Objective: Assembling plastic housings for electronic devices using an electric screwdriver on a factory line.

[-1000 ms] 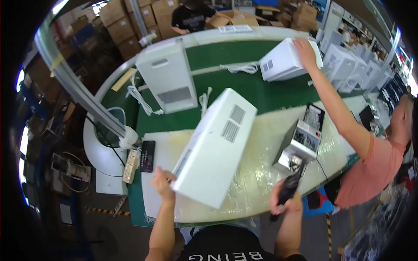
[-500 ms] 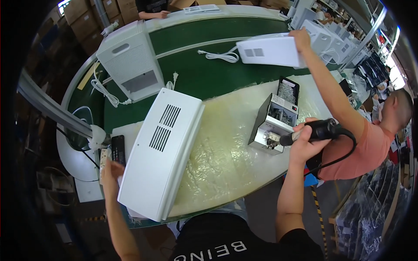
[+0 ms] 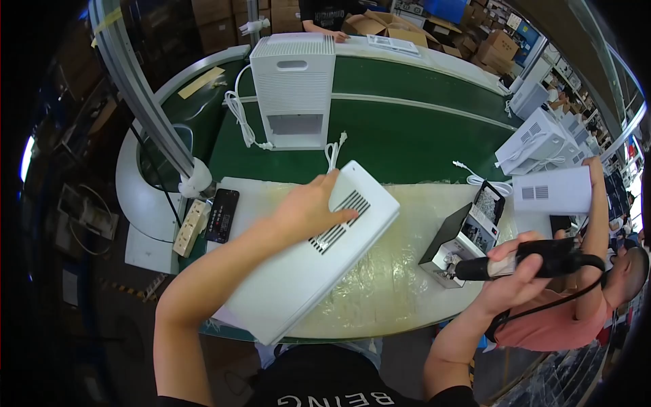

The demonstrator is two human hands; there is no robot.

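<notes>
My left hand (image 3: 308, 210) grips the upper part of a long white appliance housing (image 3: 285, 292) lying aslant on the bench. Its thumb rests on the black vent slots, and some of the fingers are at the far left edge. In my right hand (image 3: 512, 285) is a black corded electric screwdriver (image 3: 471, 269), held sideways with its nose pointing left. The screwdriver's nose is over the near end of an open black-and-grey metal box (image 3: 441, 241); its bit is hard to make out. Behind that box sits a black tray (image 3: 498, 186) of small metal pieces, probably screws.
A white ribbed appliance (image 3: 291, 88) with a coiled cord stands on the green belt (image 3: 400, 129). At left are a power strip (image 3: 191, 227), a dark panel with buttons (image 3: 222, 216) and a metal post (image 3: 146, 102). A co-worker (image 3: 556, 319) at right holds another white housing (image 3: 553, 192).
My left hand has left the power strip and come onto the white housing, which now lies more aslant. My view has shifted. The co-worker's housing has moved nearer along the right side.
</notes>
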